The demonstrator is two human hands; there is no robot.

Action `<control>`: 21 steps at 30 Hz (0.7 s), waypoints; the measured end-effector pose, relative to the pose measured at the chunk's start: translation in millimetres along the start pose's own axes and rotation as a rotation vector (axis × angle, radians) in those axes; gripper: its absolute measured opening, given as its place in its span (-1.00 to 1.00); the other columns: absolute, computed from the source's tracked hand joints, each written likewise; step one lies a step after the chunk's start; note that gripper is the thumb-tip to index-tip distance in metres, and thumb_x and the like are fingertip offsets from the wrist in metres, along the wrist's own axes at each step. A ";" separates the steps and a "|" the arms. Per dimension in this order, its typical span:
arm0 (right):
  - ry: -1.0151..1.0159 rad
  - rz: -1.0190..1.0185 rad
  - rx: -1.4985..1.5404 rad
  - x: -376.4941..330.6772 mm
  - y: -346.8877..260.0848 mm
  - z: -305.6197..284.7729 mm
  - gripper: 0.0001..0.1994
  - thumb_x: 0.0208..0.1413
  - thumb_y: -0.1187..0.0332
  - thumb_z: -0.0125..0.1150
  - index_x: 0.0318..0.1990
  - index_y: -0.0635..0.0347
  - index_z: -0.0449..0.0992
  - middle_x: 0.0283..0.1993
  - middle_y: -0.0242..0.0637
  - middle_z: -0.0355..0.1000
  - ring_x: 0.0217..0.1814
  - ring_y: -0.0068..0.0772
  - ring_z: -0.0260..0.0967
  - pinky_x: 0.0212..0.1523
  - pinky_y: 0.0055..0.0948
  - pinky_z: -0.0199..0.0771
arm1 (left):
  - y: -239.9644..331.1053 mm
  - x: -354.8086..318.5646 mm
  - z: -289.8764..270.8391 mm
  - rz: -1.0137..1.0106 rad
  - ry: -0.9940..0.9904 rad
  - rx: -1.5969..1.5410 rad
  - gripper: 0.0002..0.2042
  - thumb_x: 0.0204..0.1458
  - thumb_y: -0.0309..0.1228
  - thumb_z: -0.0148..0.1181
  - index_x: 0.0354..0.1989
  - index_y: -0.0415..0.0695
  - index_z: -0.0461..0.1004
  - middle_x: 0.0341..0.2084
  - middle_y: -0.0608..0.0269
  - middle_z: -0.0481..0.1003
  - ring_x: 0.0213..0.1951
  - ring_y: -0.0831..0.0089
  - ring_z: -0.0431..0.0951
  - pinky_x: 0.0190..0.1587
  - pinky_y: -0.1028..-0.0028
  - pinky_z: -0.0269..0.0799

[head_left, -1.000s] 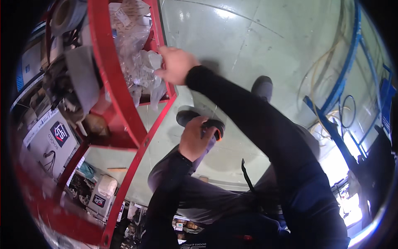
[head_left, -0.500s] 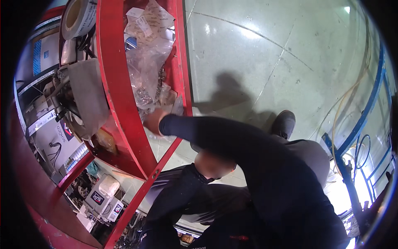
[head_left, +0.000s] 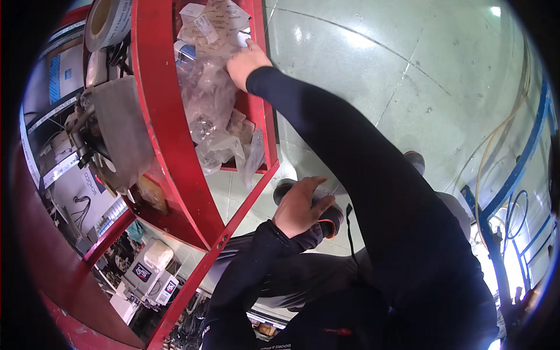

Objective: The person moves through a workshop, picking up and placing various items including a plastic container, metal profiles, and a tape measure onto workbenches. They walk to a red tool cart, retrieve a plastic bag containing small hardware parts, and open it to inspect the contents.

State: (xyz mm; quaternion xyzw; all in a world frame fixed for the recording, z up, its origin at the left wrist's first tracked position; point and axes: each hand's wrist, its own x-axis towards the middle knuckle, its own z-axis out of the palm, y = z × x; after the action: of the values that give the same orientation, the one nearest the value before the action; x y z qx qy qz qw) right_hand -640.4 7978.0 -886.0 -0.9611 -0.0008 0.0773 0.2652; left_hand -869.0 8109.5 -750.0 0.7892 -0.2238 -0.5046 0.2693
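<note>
My right hand (head_left: 248, 65) reaches over the red shelf's edge, its fingers closed at the top of a clear plastic bag (head_left: 205, 93). Part of those fingers is hidden against the bag. Small items inside the bag are too blurred to name. Just beyond the hand lies crumpled brown printed paper (head_left: 219, 23), with a blue and white roundish item (head_left: 185, 52) beside it. Lower on the same shelf are smaller clear bags (head_left: 219, 150). My left hand (head_left: 297, 207) hangs above my knee, thumb and fingers apart, holding nothing.
The red metal shelf frame (head_left: 169, 116) runs along my left, with a slanting bar (head_left: 245, 201) near my left forearm. Left of it sit a large tape roll (head_left: 102, 23), a grey sheet (head_left: 119, 128) and boxes. A blue metal frame (head_left: 507, 181) with hoses stands at right.
My right hand has moved from the near end of the shelf up to the bag beside the brown paper. My left hand has risen slightly and its fingers have spread.
</note>
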 end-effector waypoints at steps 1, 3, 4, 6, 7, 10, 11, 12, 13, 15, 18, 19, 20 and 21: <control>0.055 0.034 0.196 4.4 1.8 -8.6 -0.73 0.10 0.30 0.04 -0.08 -0.10 0.59 -0.07 0.00 0.53 0.06 -0.02 0.46 0.20 -0.03 0.30 | -2.6 2.2 -0.7 -0.020 0.004 0.045 -0.54 0.10 -0.25 0.24 0.10 -0.28 0.39 -0.05 -0.13 0.48 0.05 -0.03 0.47 0.10 0.22 0.36; 0.144 -0.034 0.457 17.7 -5.8 -39.8 -0.76 0.08 0.28 0.06 -0.13 -0.04 0.58 -0.14 -0.02 0.54 -0.10 0.09 0.50 -0.15 -0.02 0.52 | -5.0 4.9 -4.3 -0.038 -0.022 0.107 -0.53 0.12 -0.27 0.24 0.12 -0.32 0.37 0.00 -0.13 0.47 0.08 0.03 0.47 0.11 0.28 0.37; 0.169 -0.112 0.395 21.8 -14.6 -54.9 -0.76 0.08 0.29 0.06 -0.11 -0.06 0.56 -0.15 -0.09 0.55 -0.10 0.07 0.51 -0.12 -0.04 0.52 | -5.4 4.1 -4.4 -0.062 -0.005 0.071 -0.52 0.13 -0.24 0.24 0.12 -0.32 0.38 0.02 -0.13 0.46 0.10 0.03 0.46 0.12 0.28 0.37; 0.263 -0.242 0.459 21.8 -33.8 -74.6 -0.75 0.01 0.33 0.12 -0.11 -0.04 0.54 -0.17 -0.11 0.55 -0.13 0.04 0.52 -0.19 -0.07 0.53 | -6.1 2.7 -3.3 -0.053 0.025 0.023 -0.51 0.13 -0.22 0.25 0.12 -0.32 0.38 0.02 -0.13 0.46 0.11 0.03 0.45 0.14 0.29 0.36; 0.283 -0.281 0.383 12.4 -42.5 -90.0 -0.80 -0.04 0.28 0.20 -0.23 0.00 0.61 -0.22 -0.17 0.59 -0.13 -0.05 0.56 -0.18 -0.13 0.55 | -5.7 2.5 -3.7 -0.047 0.027 0.017 -0.51 0.13 -0.22 0.25 0.12 -0.32 0.38 0.02 -0.13 0.46 0.12 0.04 0.45 0.14 0.29 0.35; 0.359 -0.264 0.363 19.5 -54.6 -75.2 -0.79 -0.04 0.29 0.20 -0.23 0.03 0.61 -0.22 -0.14 0.59 -0.18 -0.04 0.57 -0.20 -0.14 0.56 | -3.7 2.0 -4.6 -0.030 0.026 0.020 -0.51 0.14 -0.21 0.24 0.12 -0.33 0.37 0.02 -0.12 0.46 0.12 0.05 0.45 0.15 0.29 0.35; 0.311 -0.220 0.355 15.9 -53.6 -81.1 -0.78 -0.04 0.31 0.17 -0.22 0.05 0.59 -0.21 -0.13 0.58 -0.20 -0.02 0.56 -0.23 -0.13 0.55 | -4.8 0.0 -4.3 -0.034 0.031 0.037 -0.51 0.14 -0.21 0.23 0.12 -0.33 0.37 0.02 -0.12 0.46 0.12 0.04 0.45 0.15 0.28 0.35; 0.261 -0.177 0.346 12.3 -52.5 -86.8 -0.77 -0.04 0.33 0.15 -0.20 0.08 0.57 -0.21 -0.11 0.57 -0.22 0.00 0.55 -0.26 -0.11 0.54 | -6.1 -1.8 -4.0 -0.039 0.035 0.053 -0.51 0.14 -0.21 0.23 0.12 -0.33 0.37 0.03 -0.12 0.46 0.13 0.04 0.45 0.15 0.28 0.35; 0.389 -0.239 0.309 20.3 -37.1 -80.9 -0.78 -0.02 0.33 0.16 -0.19 0.10 0.56 -0.21 -0.10 0.57 -0.22 -0.06 0.56 -0.27 -0.12 0.55 | -3.3 0.2 -4.2 -0.019 0.037 0.063 -0.51 0.15 -0.21 0.22 0.13 -0.32 0.37 0.03 -0.12 0.46 0.13 0.04 0.45 0.16 0.27 0.34; 0.439 -0.127 0.314 14.0 -30.4 -83.5 -0.80 0.03 0.34 0.12 -0.24 0.12 0.62 -0.15 -0.09 0.52 -0.02 -0.09 0.46 -0.07 -0.15 0.43 | -5.9 -2.4 -3.6 -0.039 0.036 0.045 -0.51 0.15 -0.21 0.22 0.13 -0.31 0.37 0.03 -0.12 0.46 0.13 0.04 0.44 0.16 0.27 0.34; 0.750 -0.204 0.228 1.5 -38.3 -64.1 -0.80 -0.02 0.34 0.16 -0.25 0.15 0.60 -0.17 -0.13 0.52 -0.03 -0.10 0.45 -0.12 -0.17 0.46 | -3.0 -0.8 -2.6 -0.033 0.019 0.047 -0.52 0.15 -0.22 0.22 0.12 -0.31 0.37 0.02 -0.11 0.46 0.11 0.04 0.45 0.15 0.28 0.35; 0.840 -0.280 0.201 -4.3 -47.0 -57.8 -0.80 -0.06 0.32 0.21 -0.25 0.12 0.59 -0.23 -0.19 0.55 -0.10 -0.11 0.49 -0.23 -0.17 0.54 | -4.2 -3.6 -0.8 -0.030 0.022 0.049 -0.54 0.15 -0.23 0.21 0.12 -0.30 0.38 0.01 -0.11 0.46 0.11 0.05 0.46 0.15 0.28 0.35; 0.518 -0.391 0.033 -28.7 -68.1 -63.1 -0.81 -0.05 0.29 0.20 -0.28 0.10 0.60 -0.25 -0.21 0.53 -0.09 -0.08 0.45 -0.20 -0.14 0.53 | -7.6 -7.5 0.8 -0.030 0.033 0.046 -0.55 0.15 -0.24 0.21 0.11 -0.29 0.39 0.01 -0.11 0.47 0.10 0.06 0.47 0.14 0.28 0.36; 0.601 -0.563 0.235 -25.3 -77.4 -38.9 -0.79 0.00 0.22 0.18 -0.29 0.10 0.61 -0.21 -0.22 0.55 -0.08 -0.07 0.48 -0.18 -0.12 0.54 | -3.2 -3.3 1.4 -0.024 -0.005 0.034 -0.56 0.13 -0.26 0.22 0.10 -0.29 0.39 0.00 -0.13 0.46 0.08 0.02 0.46 0.13 0.25 0.36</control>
State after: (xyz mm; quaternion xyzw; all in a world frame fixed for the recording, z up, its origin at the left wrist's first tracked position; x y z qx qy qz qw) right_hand -656.6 8023.6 -809.8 -0.8663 -0.1771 -0.2823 0.3722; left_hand -871.3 8113.7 -750.3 0.7950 -0.2233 -0.5060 0.2492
